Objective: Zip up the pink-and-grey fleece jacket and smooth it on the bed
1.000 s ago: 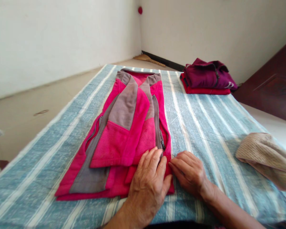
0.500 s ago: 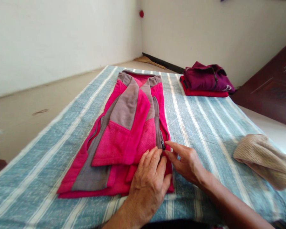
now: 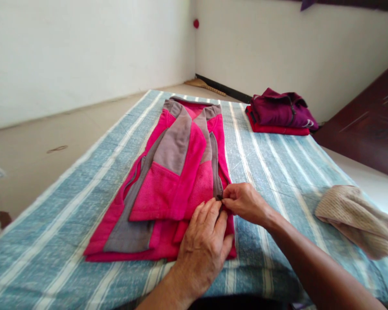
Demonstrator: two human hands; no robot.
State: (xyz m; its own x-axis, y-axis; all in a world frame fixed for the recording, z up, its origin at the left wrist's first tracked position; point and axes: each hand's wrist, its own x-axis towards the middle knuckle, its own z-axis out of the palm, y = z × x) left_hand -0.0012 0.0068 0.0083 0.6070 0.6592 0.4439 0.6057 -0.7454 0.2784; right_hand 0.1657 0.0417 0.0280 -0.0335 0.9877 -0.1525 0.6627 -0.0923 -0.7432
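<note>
You apparently worked the dark pocket zip [image 3: 219, 197] | pink-and-grey fleece jacket [image 3: 173, 185] lay flat on blue-and-white striped cloth [image 3: 84, 198] | left hand [image 3: 205, 239] spread upon it, right hand [image 3: 244, 202] pinched at the zip | next pull likely needed taut fabric

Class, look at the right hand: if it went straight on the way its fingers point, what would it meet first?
Probably the left hand, resting on the pink-and-grey jacket just ahead of it, though depth is unclear.
</note>
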